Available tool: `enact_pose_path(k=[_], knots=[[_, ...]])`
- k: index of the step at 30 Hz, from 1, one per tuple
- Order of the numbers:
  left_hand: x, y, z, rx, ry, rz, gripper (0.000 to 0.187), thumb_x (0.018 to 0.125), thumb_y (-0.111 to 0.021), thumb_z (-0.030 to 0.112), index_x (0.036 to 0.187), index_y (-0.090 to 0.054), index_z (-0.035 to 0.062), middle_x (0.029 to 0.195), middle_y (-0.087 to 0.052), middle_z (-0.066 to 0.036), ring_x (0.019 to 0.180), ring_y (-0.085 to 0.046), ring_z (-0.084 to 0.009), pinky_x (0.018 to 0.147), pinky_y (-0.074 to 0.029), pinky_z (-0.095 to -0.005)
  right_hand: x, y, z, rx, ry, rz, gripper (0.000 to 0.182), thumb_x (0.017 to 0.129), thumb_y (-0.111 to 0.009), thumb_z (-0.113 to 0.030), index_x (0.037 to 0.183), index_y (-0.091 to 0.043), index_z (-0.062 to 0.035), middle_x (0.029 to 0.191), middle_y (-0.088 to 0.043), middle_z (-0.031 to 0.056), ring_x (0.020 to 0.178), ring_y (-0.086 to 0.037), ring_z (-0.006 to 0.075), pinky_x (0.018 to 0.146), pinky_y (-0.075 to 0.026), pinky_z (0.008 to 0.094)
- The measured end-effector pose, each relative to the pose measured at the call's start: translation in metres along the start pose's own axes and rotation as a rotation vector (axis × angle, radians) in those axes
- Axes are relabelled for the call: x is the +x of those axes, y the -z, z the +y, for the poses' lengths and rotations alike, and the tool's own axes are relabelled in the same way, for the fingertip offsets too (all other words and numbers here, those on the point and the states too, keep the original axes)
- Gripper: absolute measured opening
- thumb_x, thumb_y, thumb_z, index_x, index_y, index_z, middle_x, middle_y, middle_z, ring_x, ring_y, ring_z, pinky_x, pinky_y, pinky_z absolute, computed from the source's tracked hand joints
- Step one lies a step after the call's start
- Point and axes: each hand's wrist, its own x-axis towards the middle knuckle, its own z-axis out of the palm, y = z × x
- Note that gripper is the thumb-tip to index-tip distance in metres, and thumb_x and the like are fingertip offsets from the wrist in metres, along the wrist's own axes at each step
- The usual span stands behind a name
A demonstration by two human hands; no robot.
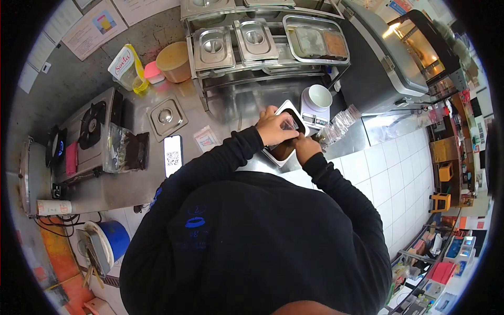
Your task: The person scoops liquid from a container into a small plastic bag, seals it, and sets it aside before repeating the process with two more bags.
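Lying below both hands, its long axis pointing away from the body, the pan point(302, 118) is overhung by a clear bag point(288, 124) pinched in the nearer left hand point(273, 130), the right hand's point(307, 150) bunched fingertips being partly hidden.

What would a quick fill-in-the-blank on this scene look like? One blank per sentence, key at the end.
The phone shows a ____ code on its screen.
The white bowl sits on a digital kitchen ____.
The left hand and right hand are both at a rectangular container made of ____.
Both of the person's sleeves are the colour ____.

Missing words: QR; scale; metal; black.
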Motion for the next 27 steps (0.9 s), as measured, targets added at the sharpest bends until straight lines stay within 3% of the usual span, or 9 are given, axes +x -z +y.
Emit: enact_pose_path(k=[4,7,14,17,18,21,22,25,27], knots=[[-0.003,-0.001,0.006,-0.017,-0.014,-0.053,0.044,0.07,-0.073,0.048,0.102,-0.065,0.0196,0.125,-0.041,-0.027,0.12,-0.032,-0.0445,0.101,-0.027,-0.0483,-0.013,-0.009,-0.009,0.171,0.018,0.149,0.014,0.085,-0.054,-0.018,0.081,-0.063,-0.0077,0.089,-0.057,0.0065,0.075,-0.063,0.0247,0.059,-0.053,0.0372],[-0.003,0.002,0.005,0.009,-0.037,-0.086,0.045,0.07,-0.073,0.048,0.105,-0.065,0.0204,0.128,-0.038,-0.028,0.121,-0.031,-0.0465,0.102,-0.027,-0.049,-0.004,0.005,0.0,0.057,-0.107,0.144,0.011,0.084,-0.055,-0.016,0.08,-0.063,-0.0086,0.088,-0.058,0.0067,0.076,-0.063,0.0253,0.058,-0.053,0.038],[-0.005,0.005,0.01,-0.031,0.004,-0.11,0.046,0.07,-0.072,0.05,0.105,-0.065,0.0219,0.131,-0.034,-0.027,0.12,-0.031,-0.0481,0.103,-0.026,-0.0503,-0.011,-0.004,0.002,0.057,-0.068,0.08,0.01,0.082,-0.054,-0.01,0.079,-0.063,-0.0082,0.089,-0.058,0.0088,0.077,-0.064,0.0262,0.061,-0.055,0.0368],[-0.004,0.001,0.01,-0.109,0.025,-0.092,0.046,0.07,-0.072,0.051,0.105,-0.065,0.022,0.128,-0.037,-0.025,0.119,-0.032,-0.0462,0.103,-0.026,-0.0506,-0.02,-0.023,-0.006,0.211,-0.064,0.025,0.011,0.083,-0.052,-0.009,0.081,-0.063,-0.0075,0.09,-0.058,0.0103,0.077,-0.064,0.0259,0.062,-0.054,0.0366],[-0.003,-0.004,0.008,-0.14,0.03,-0.076,0.046,0.07,-0.072,0.051,0.105,-0.065,0.0221,0.127,-0.037,-0.024,0.119,-0.032,-0.0454,0.103,-0.026,-0.0505,-0.021,-0.022,-0.011,0.261,-0.102,-0.031,0.011,0.081,-0.054,-0.008,0.084,-0.064,-0.0041,0.091,-0.059,0.0133,0.078,-0.064,0.029,0.066,-0.053,0.0395],[0.001,-0.009,-0.001,-0.147,0.024,-0.069,0.046,0.07,-0.072,0.051,0.105,-0.065,0.0224,0.126,-0.038,-0.022,0.119,-0.031,-0.0432,0.104,-0.025,-0.0497,-0.029,-0.044,-0.013,0.601,-0.071,0.1,0.014,0.077,-0.057,-0.008,0.087,-0.066,-0.0007,0.09,-0.061,0.0162,0.079,-0.064,0.033,0.068,-0.052,0.0435],[0.002,-0.01,-0.003,-0.136,0.017,-0.073,0.046,0.07,-0.072,0.051,0.105,-0.065,0.0226,0.126,-0.038,-0.022,0.119,-0.031,-0.0425,0.104,-0.025,-0.0493,-0.03,-0.048,-0.013,0.712,-0.162,0.051,0.016,0.074,-0.062,-0.008,0.087,-0.066,0.0013,0.088,-0.063,0.0191,0.079,-0.063,0.0354,0.071,-0.052,0.0438],[0.001,-0.008,0.0,-0.181,0.108,-0.058,0.045,0.071,-0.072,0.051,0.106,-0.065,0.0229,0.125,-0.04,-0.021,0.122,-0.029,-0.0416,0.104,-0.024,-0.0485,-0.032,-0.044,-0.023,0.871,-0.302,0.062,0.015,0.074,-0.066,-0.008,0.086,-0.067,0.001,0.085,-0.064,0.02,0.078,-0.064,0.0348,0.07,-0.052,0.0408],[-0.001,-0.003,0.006,-0.172,0.113,-0.069,0.046,0.071,-0.072,0.051,0.106,-0.065,0.0226,0.124,-0.041,-0.02,0.123,-0.029,-0.0416,0.105,-0.024,-0.0481,-0.028,-0.053,-0.027,0.906,-0.356,0.051,0.019,0.075,-0.069,-0.01,0.091,-0.068,0.001,0.083,-0.067,0.0179,0.072,-0.065,0.0297,0.067,-0.052,0.0368]])
